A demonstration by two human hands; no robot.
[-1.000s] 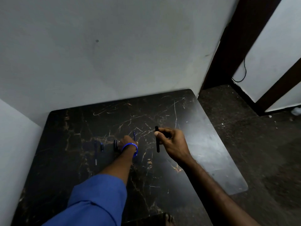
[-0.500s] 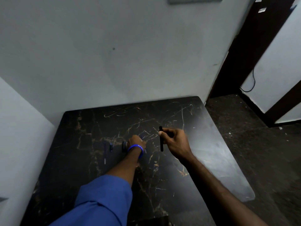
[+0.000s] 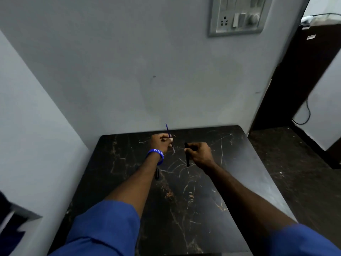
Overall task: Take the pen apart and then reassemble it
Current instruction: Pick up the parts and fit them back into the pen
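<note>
Left hand [image 3: 160, 143] pinches refill [image 3: 169, 136]; right hand [image 3: 200, 154] grips barrel [image 3: 187, 157].

Left hand [image 3: 160, 143] covers the middle of the blue refill [image 3: 169, 136]; lower tip is motion-blurred. Right hand [image 3: 200, 154] hides the mid section of the black barrel [image 3: 187, 159]. Small dark part [image 3: 157, 173] on the table [image 3: 239, 172] half behind left forearm, can't identify. Both sleeves cut by bottom edge. Wristband [image 3: 156, 154] text unreadable.
</note>
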